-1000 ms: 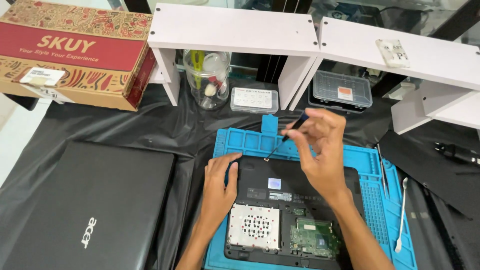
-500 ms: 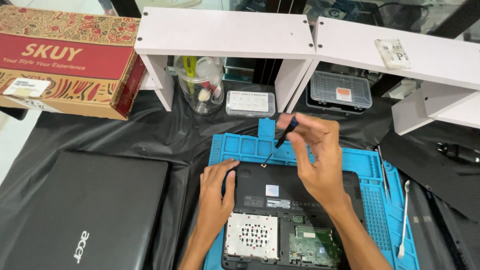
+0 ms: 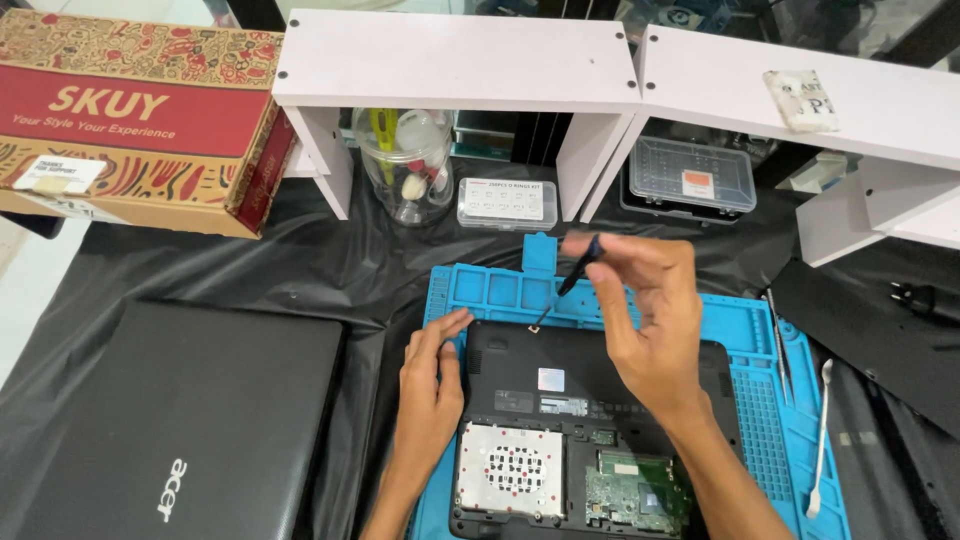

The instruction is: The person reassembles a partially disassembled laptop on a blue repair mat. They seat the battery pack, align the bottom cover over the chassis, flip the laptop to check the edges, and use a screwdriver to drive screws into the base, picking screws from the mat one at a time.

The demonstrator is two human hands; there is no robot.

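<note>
The right hand (image 3: 650, 310) is pinching a thin dark screwdriver (image 3: 568, 285) between thumb and fingertips, fingers closed on its handle, and is holding it tilted so its tip is coming down at the far left corner of the opened laptop (image 3: 590, 420). The left hand (image 3: 430, 385) is lying flat with its fingers loosely together, gripping nothing, pressing along the left edge of that laptop. The laptop is lying bottom-up in the middle of a blue work mat (image 3: 490, 295), with a perforated metal drive cover (image 3: 510, 470) and a green circuit board (image 3: 635, 490) showing at its near end.

On the right strip of the mat, a pair of tweezers (image 3: 780, 345) and a white pry tool (image 3: 820, 440) are lying just beside each other. The mat is resting on a counter covered in black cloth (image 3: 330, 270). To the left, well apart from the mat, a closed black laptop (image 3: 170, 420) is lying flat. Farther back, two white shelf units (image 3: 455, 65) are standing side by side; under the left one a clear jar (image 3: 405, 165) of small tools and a small clear parts box (image 3: 505, 203) are sitting, and between the units a larger clear organiser case (image 3: 690, 175) is resting. A red and tan patterned cardboard box (image 3: 140, 115) is sitting at the far left.
</note>
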